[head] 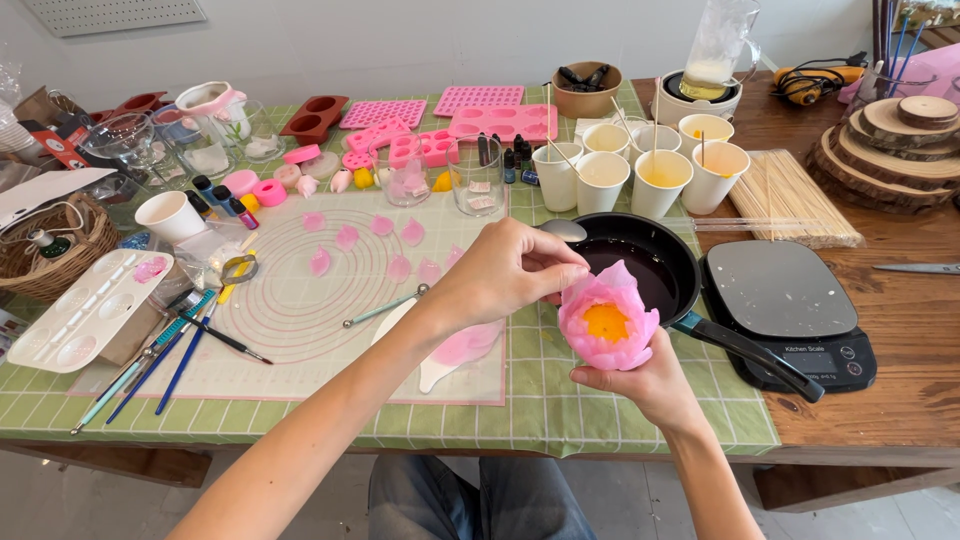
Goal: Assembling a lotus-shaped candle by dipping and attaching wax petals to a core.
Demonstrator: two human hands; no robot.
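A pink wax flower (607,317) with a yellow-orange centre rests in my right hand (645,380), which cups it from below in front of the black pan (640,262). My left hand (510,270) reaches across from the left, its fingertips pinching the flower's upper left petal. Both hands hover over the green checked cloth (540,400) near the table's front edge. Loose pink petals (385,240) lie on the white silicone mat (300,300) to the left, and a larger pink petal piece (465,345) lies just below my left wrist.
A black kitchen scale (790,310) sits right of the pan. Several paper cups (640,165) of wax stand behind it, with pink moulds (480,110), small bottles, glass beakers and wooden slices (900,145). Brushes (170,355), a white palette (85,310) and a basket lie left.
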